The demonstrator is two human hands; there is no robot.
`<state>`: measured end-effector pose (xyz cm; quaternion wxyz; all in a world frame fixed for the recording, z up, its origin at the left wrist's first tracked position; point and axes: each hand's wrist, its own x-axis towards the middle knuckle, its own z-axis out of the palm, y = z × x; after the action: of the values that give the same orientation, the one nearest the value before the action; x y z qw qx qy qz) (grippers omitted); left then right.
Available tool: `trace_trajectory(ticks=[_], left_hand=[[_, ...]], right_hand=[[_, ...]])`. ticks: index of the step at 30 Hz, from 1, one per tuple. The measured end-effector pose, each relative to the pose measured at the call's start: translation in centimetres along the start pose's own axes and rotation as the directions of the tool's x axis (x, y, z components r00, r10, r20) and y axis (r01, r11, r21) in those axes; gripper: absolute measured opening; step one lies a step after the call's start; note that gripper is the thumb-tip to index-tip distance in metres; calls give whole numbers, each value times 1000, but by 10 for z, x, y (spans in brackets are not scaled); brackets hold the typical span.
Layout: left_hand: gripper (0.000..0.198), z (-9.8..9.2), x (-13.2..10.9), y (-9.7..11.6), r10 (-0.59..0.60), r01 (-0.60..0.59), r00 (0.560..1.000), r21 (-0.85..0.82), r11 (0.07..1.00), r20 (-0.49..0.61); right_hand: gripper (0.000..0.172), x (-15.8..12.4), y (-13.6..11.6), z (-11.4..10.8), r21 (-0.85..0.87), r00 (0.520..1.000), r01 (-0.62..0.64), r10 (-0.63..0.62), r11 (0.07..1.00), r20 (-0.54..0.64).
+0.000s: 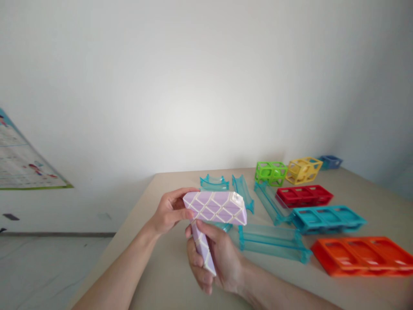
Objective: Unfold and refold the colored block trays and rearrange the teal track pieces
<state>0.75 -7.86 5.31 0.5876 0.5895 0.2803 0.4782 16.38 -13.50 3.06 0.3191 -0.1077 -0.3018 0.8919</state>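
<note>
Toy point(214, 207), purple, long axis rightward, handle point(202, 246) downward, in left grip point(169, 212) and right grip point(223, 254).

We're getting soft, fairly even light here, brightest mid-wall point(190, 107) and fading to gray toward the right, though we can't see the source. There's a bit of glare on one corner of the purple block point(211, 207), and the poster point(29, 161) looks kinda mushy, with wide-lens stretching near the edges.
</note>
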Motion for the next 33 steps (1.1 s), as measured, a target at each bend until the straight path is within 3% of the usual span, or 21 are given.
trace_trajectory(ticks=[3, 8, 19, 28, 33], left_hand=[[48, -4, 0, 1, 40, -40, 999, 27, 999, -27], [49, -9, 3, 0, 79, -78, 997, 23, 997, -5], [48, -12, 0, 4, 117, -115, 993, 202, 973, 2], [44, -2, -3, 11, 140, -143, 990, 159, 977, 26], [43, -1, -3, 8, 132, -134, 991, 104, 985, 26]], right_hand=[[39, 0, 0, -5, 47, 990, -74, 68, 996, 123], [52, 3, 0, -11, 108, 971, -147, 123, 983, 205], [58, -1, -13, -15, 138, 968, -223, 203, 965, 146], [40, 0, -10, -21, 69, 973, -177, 164, 982, 164], [40, 3, -8, -19, -28, 979, -164, 166, 986, 120]])
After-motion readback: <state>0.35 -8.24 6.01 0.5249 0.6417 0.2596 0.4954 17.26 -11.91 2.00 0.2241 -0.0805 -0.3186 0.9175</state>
